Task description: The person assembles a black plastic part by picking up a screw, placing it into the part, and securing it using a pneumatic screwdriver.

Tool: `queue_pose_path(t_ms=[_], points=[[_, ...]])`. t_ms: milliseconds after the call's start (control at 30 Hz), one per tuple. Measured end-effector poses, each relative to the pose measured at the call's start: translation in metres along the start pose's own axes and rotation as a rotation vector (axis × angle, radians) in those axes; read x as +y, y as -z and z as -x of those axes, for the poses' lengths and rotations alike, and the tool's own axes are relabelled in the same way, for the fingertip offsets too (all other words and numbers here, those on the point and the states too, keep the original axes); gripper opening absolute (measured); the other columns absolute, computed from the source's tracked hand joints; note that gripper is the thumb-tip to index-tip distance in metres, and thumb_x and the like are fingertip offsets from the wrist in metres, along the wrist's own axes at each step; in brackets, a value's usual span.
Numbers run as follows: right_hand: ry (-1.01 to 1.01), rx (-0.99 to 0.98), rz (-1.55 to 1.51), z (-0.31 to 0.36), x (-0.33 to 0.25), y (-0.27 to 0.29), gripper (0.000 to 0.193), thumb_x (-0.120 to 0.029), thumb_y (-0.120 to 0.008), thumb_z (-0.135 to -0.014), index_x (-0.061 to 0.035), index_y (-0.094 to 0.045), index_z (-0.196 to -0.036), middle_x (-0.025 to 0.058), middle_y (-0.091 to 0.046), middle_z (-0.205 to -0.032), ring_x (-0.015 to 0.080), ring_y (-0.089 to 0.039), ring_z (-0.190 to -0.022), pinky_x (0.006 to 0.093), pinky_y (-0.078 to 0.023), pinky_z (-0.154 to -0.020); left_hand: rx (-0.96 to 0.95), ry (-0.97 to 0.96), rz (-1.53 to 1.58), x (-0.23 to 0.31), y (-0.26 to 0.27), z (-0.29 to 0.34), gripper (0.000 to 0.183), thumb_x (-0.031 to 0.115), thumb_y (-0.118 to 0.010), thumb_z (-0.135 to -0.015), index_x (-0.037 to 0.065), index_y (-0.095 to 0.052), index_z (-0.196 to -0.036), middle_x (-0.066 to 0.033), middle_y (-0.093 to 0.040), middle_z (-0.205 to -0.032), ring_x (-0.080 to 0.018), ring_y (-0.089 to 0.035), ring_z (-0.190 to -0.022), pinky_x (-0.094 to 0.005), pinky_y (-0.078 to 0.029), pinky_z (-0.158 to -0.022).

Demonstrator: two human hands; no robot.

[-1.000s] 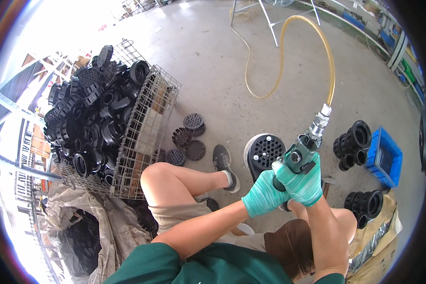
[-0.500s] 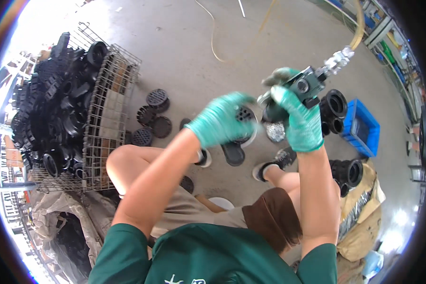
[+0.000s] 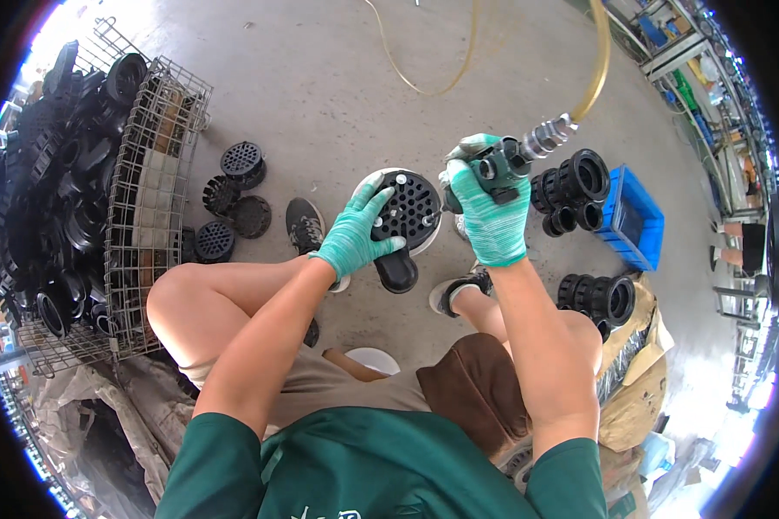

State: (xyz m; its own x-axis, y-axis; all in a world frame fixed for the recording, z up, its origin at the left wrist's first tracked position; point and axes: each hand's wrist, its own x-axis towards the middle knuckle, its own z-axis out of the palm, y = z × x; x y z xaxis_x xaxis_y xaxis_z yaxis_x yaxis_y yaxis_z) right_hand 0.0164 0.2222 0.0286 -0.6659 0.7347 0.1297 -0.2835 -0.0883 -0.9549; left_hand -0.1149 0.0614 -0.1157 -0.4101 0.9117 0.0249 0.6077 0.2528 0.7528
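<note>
1. Black drain: lies holes-up on a round white support [image 3: 437,239], between the shoes.
2. Left hand [image 3: 355,227]: fingers spread wide over the drain's [image 3: 412,201] left part, resting on it, not closed round it.
3. Right hand [image 3: 491,223]: fingers wrapped firmly round a green air driver [image 3: 498,169], right of the drain; its tip appears to meet the drain's right-hand screw [image 3: 428,221].
4. Advised: hold the bit square to the screw, press the drain flat, keep left fingers clear.
5. Outward: black rings [image 3: 582,178] and blue crate [image 3: 656,240], right of the drain; wire cage [image 3: 152,186], left.
</note>
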Motion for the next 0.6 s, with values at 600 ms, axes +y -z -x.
queue_pose_path(t_ms=[600], points=[[-0.080, -0.313, 0.189, 0.010, -0.002, 0.002, 0.028, 0.009, -0.067, -0.083, -0.0058, -0.062, -0.106, 0.0078, -0.070, -0.102, 0.0158, -0.067, -0.097, 0.0337, -0.055, -0.090, 0.099, 0.024, 0.007, 0.001, -0.007, 0.003, 0.096, 0.043, -0.089, -0.065, 0.012, -0.049, -0.146, -0.0130, -0.037, -0.156, -0.0410, -0.038, -0.141, -0.0489, -0.038, -0.118]])
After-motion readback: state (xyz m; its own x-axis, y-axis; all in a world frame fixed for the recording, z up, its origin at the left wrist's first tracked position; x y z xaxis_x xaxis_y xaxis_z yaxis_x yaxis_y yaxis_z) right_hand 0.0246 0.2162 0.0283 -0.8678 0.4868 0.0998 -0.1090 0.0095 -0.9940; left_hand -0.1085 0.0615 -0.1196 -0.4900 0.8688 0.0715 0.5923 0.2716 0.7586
